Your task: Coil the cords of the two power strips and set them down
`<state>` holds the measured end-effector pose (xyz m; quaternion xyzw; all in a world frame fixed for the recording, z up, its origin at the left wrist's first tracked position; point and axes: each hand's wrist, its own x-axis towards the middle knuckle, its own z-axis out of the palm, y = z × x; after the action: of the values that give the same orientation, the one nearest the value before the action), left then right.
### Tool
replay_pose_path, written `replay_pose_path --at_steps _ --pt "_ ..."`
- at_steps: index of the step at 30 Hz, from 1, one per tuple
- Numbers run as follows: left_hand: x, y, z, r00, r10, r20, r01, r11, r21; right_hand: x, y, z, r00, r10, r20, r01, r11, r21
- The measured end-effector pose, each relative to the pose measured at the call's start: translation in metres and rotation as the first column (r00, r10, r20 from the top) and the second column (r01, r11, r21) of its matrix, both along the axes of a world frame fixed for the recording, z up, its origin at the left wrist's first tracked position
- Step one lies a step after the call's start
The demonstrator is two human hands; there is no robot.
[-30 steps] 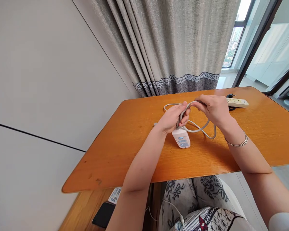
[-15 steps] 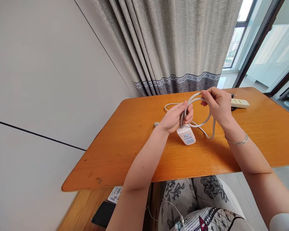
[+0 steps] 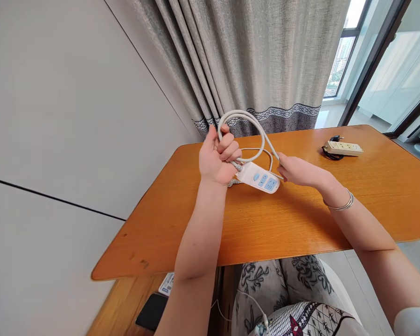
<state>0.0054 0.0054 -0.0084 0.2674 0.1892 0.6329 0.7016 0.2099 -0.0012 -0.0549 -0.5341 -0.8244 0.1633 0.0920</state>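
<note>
My left hand (image 3: 220, 155) is closed around the looped white cord (image 3: 262, 128), close to where it enters a white power strip (image 3: 259, 178). The strip hangs tilted over the table from that hand, its pale blue sockets and switch facing me. To the right, my right hand (image 3: 297, 169) pinches a length of the same cord, palm turned down. Coils of the cord rise in a ring between both hands. Part of the cord rests on the table behind, and its plug (image 3: 234, 183) lies below my left hand, partly hidden.
A cream power strip (image 3: 343, 149) with a black cord and plug (image 3: 336, 138) lies at the right rear of the wooden table (image 3: 154, 224). Behind hangs a grey curtain (image 3: 266, 56); a white wall stands left. A dark phone (image 3: 151, 311) lies below the table edge.
My left hand has moved left and turned, raising the cord loops and swinging the strip sideways. My right hand has dropped lower and left, drawing the cord down.
</note>
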Motion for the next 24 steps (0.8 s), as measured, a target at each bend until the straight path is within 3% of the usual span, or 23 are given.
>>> replay_pose_path --at_steps 2,4,9,14,19,24 --pt "0.000 0.000 0.001 1.000 0.030 0.002 -0.030 1.000 0.009 -0.010 -0.009 -0.001 0.981 -0.067 0.181 0.061 0.997 0.039" --pt "0.002 -0.001 0.001 0.999 0.047 0.005 -0.047 0.999 0.015 -0.017 -0.016 -0.002 0.962 -0.113 0.249 0.094 0.992 0.085" --pt "0.004 0.000 0.001 0.988 0.147 0.048 -0.149 0.988 0.047 -0.026 -0.022 -0.004 0.978 -0.124 0.166 0.094 0.979 0.180" --pt "-0.015 0.008 0.002 0.946 0.310 0.090 -0.319 0.941 0.113 -0.023 -0.021 -0.005 0.999 0.018 0.051 -0.023 0.994 0.103" --pt "-0.026 0.015 -0.003 0.913 0.400 0.078 -0.407 0.902 0.145 -0.025 -0.021 -0.009 0.985 0.001 0.172 -0.029 0.986 0.164" --pt "-0.010 0.013 -0.006 0.920 0.391 0.038 -0.392 0.910 0.133 -0.033 -0.030 -0.005 0.966 -0.001 0.258 -0.075 0.956 0.283"
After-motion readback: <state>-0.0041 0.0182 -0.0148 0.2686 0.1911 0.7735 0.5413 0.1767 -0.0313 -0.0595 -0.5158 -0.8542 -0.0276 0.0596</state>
